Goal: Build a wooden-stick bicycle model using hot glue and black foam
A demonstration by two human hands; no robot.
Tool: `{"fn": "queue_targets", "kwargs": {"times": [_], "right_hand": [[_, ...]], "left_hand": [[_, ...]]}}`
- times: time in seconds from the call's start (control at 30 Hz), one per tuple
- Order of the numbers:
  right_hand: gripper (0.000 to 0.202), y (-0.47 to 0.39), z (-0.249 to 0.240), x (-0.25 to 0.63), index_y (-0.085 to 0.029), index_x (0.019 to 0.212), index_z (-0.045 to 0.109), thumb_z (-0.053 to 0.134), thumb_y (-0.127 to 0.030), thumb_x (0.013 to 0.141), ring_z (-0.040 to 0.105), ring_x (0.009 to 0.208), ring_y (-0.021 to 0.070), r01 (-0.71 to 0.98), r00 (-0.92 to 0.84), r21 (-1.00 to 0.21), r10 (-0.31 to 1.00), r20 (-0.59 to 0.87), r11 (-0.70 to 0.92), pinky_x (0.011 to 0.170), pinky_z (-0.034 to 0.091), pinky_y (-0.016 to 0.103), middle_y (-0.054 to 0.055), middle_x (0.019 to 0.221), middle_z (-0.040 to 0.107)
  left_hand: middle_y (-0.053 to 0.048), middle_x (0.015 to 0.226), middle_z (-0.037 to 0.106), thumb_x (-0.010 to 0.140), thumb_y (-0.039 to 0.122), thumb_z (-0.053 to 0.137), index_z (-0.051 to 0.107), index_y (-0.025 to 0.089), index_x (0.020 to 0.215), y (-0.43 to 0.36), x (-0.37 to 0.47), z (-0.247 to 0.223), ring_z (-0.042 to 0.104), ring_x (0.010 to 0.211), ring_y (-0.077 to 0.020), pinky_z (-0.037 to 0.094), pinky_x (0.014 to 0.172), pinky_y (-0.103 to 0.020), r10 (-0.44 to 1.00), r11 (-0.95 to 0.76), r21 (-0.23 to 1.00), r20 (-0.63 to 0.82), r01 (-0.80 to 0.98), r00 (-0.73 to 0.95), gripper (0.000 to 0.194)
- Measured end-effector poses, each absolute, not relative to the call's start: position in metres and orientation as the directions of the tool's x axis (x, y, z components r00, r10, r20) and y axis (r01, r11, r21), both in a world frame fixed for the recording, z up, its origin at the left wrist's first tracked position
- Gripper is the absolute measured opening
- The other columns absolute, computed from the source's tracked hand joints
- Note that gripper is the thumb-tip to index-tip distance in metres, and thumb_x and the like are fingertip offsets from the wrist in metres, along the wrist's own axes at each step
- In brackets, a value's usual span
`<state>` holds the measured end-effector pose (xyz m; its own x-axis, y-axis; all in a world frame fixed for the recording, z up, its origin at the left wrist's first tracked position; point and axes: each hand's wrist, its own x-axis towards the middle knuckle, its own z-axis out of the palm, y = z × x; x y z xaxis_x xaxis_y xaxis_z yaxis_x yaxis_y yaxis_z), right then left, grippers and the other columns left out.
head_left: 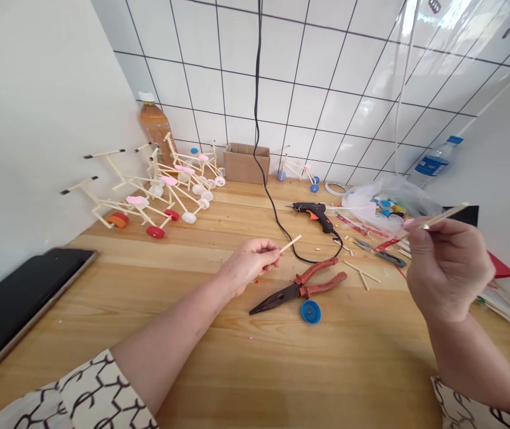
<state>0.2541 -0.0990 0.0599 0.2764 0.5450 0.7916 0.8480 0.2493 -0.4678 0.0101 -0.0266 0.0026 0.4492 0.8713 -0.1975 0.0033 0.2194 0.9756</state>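
My left hand [255, 262] is closed on a short pale wooden stick [291, 243], its free end pointing up and right. Off to the right, my right hand [449, 268] is raised and pinches another thin wooden stick [449, 214], which sticks out on the far side. Below my left hand lie long-nose pliers [299, 290] with red handles, and a blue bottle cap [311, 311] touches or nearly touches them. A few loose sticks [362, 273] rest between the two hands. Beyond them lies a black glue gun [315, 213] with an orange trigger.
Several small stick-built tricycles [168, 180] with bottle-cap wheels crowd the left back. A cardboard box [246, 162], a tape roll [336, 188] and a plastic bag [389, 199] line the wall. Snips [380, 253] lie near my right hand. A black cable [257, 107] hangs across the middle.
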Motion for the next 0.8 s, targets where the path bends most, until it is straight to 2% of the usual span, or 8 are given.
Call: {"fn": "queue_targets", "kwargs": {"times": [0.1, 0.17, 0.27, 0.33, 0.37, 0.5, 0.67, 0.8], "right_hand": [[0.006, -0.099, 0.062, 0.253, -0.022, 0.086, 0.058, 0.057, -0.023, 0.08, 0.06, 0.079, 0.0253, 0.797, 0.319, -0.471, 0.399, 0.86, 0.378, 0.072, 0.046, 0.043, 0.007, 0.08, 0.06], [0.011, -0.098, 0.061, 0.253, -0.023, 0.088, 0.058, 0.058, -0.018, 0.078, 0.06, 0.078, 0.0254, 0.836, 0.247, -0.397, 0.386, 0.889, 0.378, 0.069, 0.046, 0.042, 0.006, 0.08, 0.06], [0.02, -0.098, 0.056, 0.25, -0.022, 0.091, 0.056, 0.058, -0.009, 0.076, 0.058, 0.078, 0.0242, 0.918, -0.028, -0.143, 0.42, 0.907, 0.369, 0.068, 0.045, 0.04, 0.006, 0.081, 0.06], [0.021, -0.098, 0.049, 0.242, -0.02, 0.091, 0.055, 0.057, -0.006, 0.075, 0.057, 0.078, 0.0229, 0.909, -0.237, 0.024, 0.47, 0.85, 0.415, 0.069, 0.044, 0.039, 0.007, 0.082, 0.061], [0.021, -0.098, 0.046, 0.237, -0.019, 0.091, 0.054, 0.056, -0.005, 0.076, 0.056, 0.077, 0.0222, 0.89, -0.314, 0.07, 0.495, 0.81, 0.451, 0.069, 0.044, 0.038, 0.007, 0.083, 0.061], [0.018, -0.101, 0.033, 0.214, -0.017, 0.092, 0.055, 0.049, -0.005, 0.08, 0.051, 0.075, 0.0201, 0.812, -0.484, 0.082, 0.588, 0.648, 0.578, 0.067, 0.044, 0.035, 0.009, 0.083, 0.059], [0.019, -0.104, 0.025, 0.201, -0.016, 0.086, 0.059, 0.042, -0.009, 0.084, 0.05, 0.073, 0.0199, 0.804, -0.526, 0.046, 0.672, 0.522, 0.593, 0.064, 0.042, 0.033, 0.009, 0.078, 0.06], [0.021, -0.104, 0.022, 0.199, -0.015, 0.087, 0.06, 0.039, -0.01, 0.086, 0.051, 0.075, 0.0205, 0.789, -0.554, 0.065, 0.662, 0.504, 0.611, 0.065, 0.043, 0.033, 0.01, 0.079, 0.061]], "left_hand": [[0.0, 0.059, 0.055, 0.068, 0.028, 0.059, 0.057, 0.013, 0.072, -0.026, 0.011, 0.0, 0.039, 0.048, -0.0055, 0.025, 0.045, -0.018, 0.875, 0.218, 0.976, -0.191, -0.01, 0.445, 0.015], [0.0, 0.06, 0.055, 0.068, 0.029, 0.06, 0.057, 0.014, 0.074, -0.026, 0.011, 0.0, 0.04, 0.048, -0.0054, 0.025, 0.045, -0.018, 0.883, 0.21, 0.978, -0.181, -0.019, 0.433, 0.016], [0.001, 0.062, 0.054, 0.068, 0.031, 0.063, 0.058, 0.014, 0.078, -0.028, 0.011, 0.004, 0.041, 0.051, -0.0055, 0.026, 0.045, -0.017, 0.887, 0.189, 0.981, -0.153, -0.04, 0.435, 0.02], [0.002, 0.064, 0.053, 0.066, 0.033, 0.067, 0.058, 0.015, 0.079, -0.031, 0.011, 0.009, 0.042, 0.053, -0.0056, 0.026, 0.045, -0.017, 0.882, 0.166, 0.985, -0.128, -0.045, 0.454, 0.024], [0.002, 0.065, 0.053, 0.064, 0.034, 0.069, 0.059, 0.015, 0.08, -0.033, 0.011, 0.013, 0.042, 0.053, -0.0056, 0.025, 0.045, -0.017, 0.88, 0.155, 0.987, -0.117, -0.046, 0.46, 0.026], [0.001, 0.069, 0.057, 0.066, 0.037, 0.068, 0.061, 0.015, 0.085, -0.041, 0.012, 0.021, 0.046, 0.056, -0.0062, 0.032, 0.049, -0.018, 0.824, 0.132, 0.987, -0.06, -0.088, 0.563, 0.03], [0.001, 0.072, 0.062, 0.067, 0.036, 0.067, 0.061, 0.015, 0.08, -0.047, 0.014, 0.021, 0.053, 0.066, -0.0104, 0.04, 0.062, -0.022, 0.787, 0.052, 0.999, -0.05, 0.014, 0.615, 0.025], [0.003, 0.061, 0.056, 0.073, 0.033, 0.06, 0.06, 0.014, 0.067, -0.051, 0.016, 0.023, 0.046, 0.056, -0.0086, 0.034, 0.053, -0.02, 0.776, -0.051, 0.988, -0.052, 0.146, 0.628, 0.02]]}}
